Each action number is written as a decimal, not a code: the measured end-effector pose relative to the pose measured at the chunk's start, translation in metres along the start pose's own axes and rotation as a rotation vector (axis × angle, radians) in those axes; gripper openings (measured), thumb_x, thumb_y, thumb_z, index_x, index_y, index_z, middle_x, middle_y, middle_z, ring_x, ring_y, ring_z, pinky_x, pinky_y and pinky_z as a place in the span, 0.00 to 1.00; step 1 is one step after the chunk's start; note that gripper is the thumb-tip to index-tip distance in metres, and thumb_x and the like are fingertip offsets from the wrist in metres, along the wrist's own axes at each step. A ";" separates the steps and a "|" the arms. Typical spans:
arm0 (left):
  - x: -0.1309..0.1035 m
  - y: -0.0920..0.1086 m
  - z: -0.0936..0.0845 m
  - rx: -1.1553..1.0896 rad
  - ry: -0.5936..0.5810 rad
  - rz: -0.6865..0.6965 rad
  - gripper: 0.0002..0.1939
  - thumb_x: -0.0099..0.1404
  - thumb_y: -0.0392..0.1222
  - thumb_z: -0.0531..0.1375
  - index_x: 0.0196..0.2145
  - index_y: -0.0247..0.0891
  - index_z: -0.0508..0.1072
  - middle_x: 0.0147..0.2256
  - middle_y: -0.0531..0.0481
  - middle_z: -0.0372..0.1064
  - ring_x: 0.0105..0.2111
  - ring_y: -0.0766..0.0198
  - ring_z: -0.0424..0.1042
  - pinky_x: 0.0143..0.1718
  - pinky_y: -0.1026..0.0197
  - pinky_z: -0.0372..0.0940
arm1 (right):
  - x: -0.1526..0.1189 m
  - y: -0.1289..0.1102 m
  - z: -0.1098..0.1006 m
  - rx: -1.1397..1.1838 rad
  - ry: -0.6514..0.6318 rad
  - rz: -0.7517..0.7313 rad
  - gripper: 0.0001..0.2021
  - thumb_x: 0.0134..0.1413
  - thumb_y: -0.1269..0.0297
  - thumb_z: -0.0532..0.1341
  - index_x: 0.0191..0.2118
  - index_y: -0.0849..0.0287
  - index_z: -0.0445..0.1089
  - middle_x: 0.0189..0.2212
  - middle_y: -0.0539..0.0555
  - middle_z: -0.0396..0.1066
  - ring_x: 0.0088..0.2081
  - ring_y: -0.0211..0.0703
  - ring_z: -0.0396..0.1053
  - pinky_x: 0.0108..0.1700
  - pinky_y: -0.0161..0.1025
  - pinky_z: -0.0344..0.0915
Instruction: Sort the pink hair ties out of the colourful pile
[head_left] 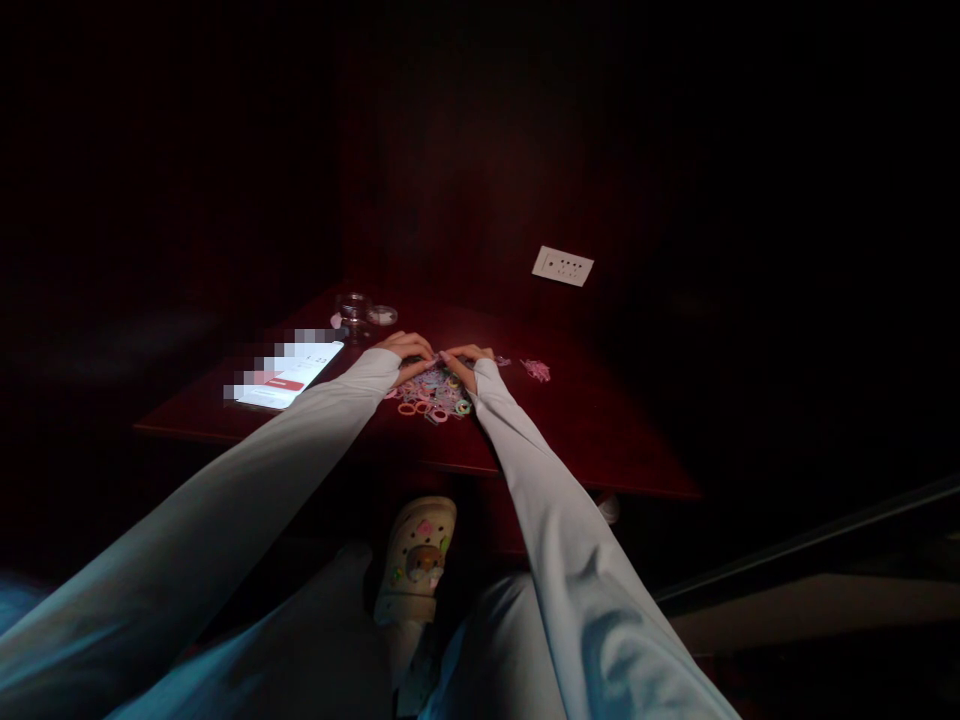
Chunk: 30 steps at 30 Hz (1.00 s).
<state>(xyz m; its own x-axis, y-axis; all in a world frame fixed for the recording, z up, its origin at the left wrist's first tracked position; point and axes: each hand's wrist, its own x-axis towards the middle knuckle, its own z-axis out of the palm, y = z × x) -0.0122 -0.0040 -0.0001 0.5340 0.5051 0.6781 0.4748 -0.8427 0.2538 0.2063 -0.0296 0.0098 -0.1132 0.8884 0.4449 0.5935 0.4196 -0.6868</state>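
1. We see the left hand (407,347) reaching in over a dark red table (592,435), its fingers bent and pointing inward, its long pale sleeve running back toward us.
2. We see the right hand (465,362) facing it from the other side, fingers likewise curled, the fingertips of both hands close together.
3. We cannot tell whether either hand grips anything, as the fingertips are small and dim here.
4. Beneath and in front of the hands we find the pile of small coloured bands (433,392), some of them clear rings in pink, orange and green at its near side.
5. Right of the right hand we notice a small pink heap (536,371), apart from the pile.
6. To the left we have a lit phone (304,366) lying on the table, partly pixelated.
7. Beyond it we make out a clear jar (352,308), with a round, shallow clear piece (383,316) just beside it.
8. Above the table we see a white socket plate (563,266), and below its near edge a pale clog (416,560) with charms.
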 end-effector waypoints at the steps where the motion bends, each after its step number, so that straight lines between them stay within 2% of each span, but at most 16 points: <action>1: 0.000 0.000 0.000 0.001 0.001 -0.002 0.15 0.75 0.52 0.57 0.40 0.41 0.80 0.46 0.47 0.78 0.41 0.60 0.71 0.49 0.57 0.64 | 0.000 -0.001 0.000 -0.002 0.002 0.010 0.12 0.63 0.49 0.65 0.39 0.48 0.83 0.40 0.50 0.79 0.53 0.51 0.66 0.58 0.48 0.55; 6: 0.000 0.001 0.000 -0.001 -0.010 -0.020 0.15 0.74 0.51 0.58 0.39 0.42 0.80 0.46 0.48 0.78 0.41 0.60 0.71 0.49 0.57 0.65 | -0.001 -0.002 -0.001 0.002 -0.014 0.005 0.12 0.62 0.49 0.66 0.43 0.45 0.83 0.42 0.49 0.80 0.54 0.51 0.66 0.58 0.48 0.56; 14: 0.000 0.004 -0.003 0.004 -0.012 -0.036 0.14 0.73 0.51 0.58 0.40 0.41 0.80 0.46 0.47 0.79 0.42 0.59 0.72 0.51 0.55 0.65 | 0.001 -0.001 0.000 0.004 0.002 -0.017 0.11 0.60 0.50 0.67 0.37 0.50 0.82 0.39 0.51 0.79 0.52 0.49 0.66 0.57 0.46 0.58; 17: 0.000 0.007 -0.004 0.010 -0.006 -0.064 0.15 0.73 0.50 0.56 0.43 0.40 0.80 0.46 0.46 0.79 0.42 0.59 0.72 0.52 0.55 0.65 | 0.005 0.006 -0.004 0.000 0.072 -0.009 0.13 0.60 0.49 0.66 0.35 0.51 0.81 0.37 0.52 0.78 0.50 0.49 0.66 0.55 0.44 0.60; 20: 0.000 0.008 -0.005 0.028 -0.006 -0.095 0.18 0.76 0.50 0.52 0.44 0.39 0.79 0.47 0.45 0.78 0.43 0.58 0.72 0.51 0.55 0.65 | 0.010 0.019 -0.023 -0.047 0.203 0.047 0.13 0.60 0.49 0.65 0.35 0.52 0.80 0.37 0.53 0.78 0.49 0.49 0.65 0.54 0.43 0.59; 22: 0.000 0.007 -0.005 0.040 -0.010 -0.117 0.19 0.76 0.50 0.51 0.44 0.40 0.79 0.47 0.46 0.78 0.43 0.58 0.72 0.50 0.55 0.65 | 0.009 0.031 -0.045 -0.117 0.336 0.137 0.13 0.61 0.50 0.64 0.35 0.53 0.80 0.37 0.54 0.77 0.48 0.49 0.65 0.54 0.43 0.58; 26: 0.000 0.003 -0.004 0.049 -0.010 -0.126 0.20 0.77 0.49 0.48 0.44 0.40 0.78 0.47 0.45 0.78 0.43 0.57 0.71 0.51 0.55 0.64 | -0.003 0.057 -0.093 -0.336 0.574 0.343 0.14 0.62 0.50 0.61 0.39 0.53 0.80 0.45 0.55 0.75 0.52 0.53 0.59 0.55 0.47 0.52; 28: 0.000 0.002 -0.002 0.058 -0.016 -0.123 0.21 0.77 0.49 0.48 0.44 0.40 0.78 0.47 0.45 0.78 0.43 0.57 0.70 0.51 0.54 0.64 | -0.009 0.068 -0.109 -0.429 0.630 0.420 0.14 0.63 0.50 0.61 0.40 0.52 0.80 0.48 0.56 0.74 0.54 0.54 0.57 0.55 0.49 0.50; 30: 0.000 0.002 -0.002 0.060 -0.030 -0.126 0.21 0.77 0.49 0.47 0.43 0.40 0.78 0.46 0.45 0.78 0.44 0.56 0.70 0.51 0.54 0.64 | -0.012 0.076 -0.118 -0.478 0.627 0.480 0.15 0.63 0.50 0.61 0.40 0.52 0.80 0.48 0.56 0.73 0.54 0.55 0.55 0.54 0.49 0.48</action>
<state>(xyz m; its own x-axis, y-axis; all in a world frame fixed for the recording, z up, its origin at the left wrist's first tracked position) -0.0126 -0.0059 0.0018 0.4877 0.6123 0.6223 0.5802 -0.7599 0.2930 0.3467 -0.0298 0.0199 0.6001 0.6248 0.4994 0.7468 -0.2138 -0.6298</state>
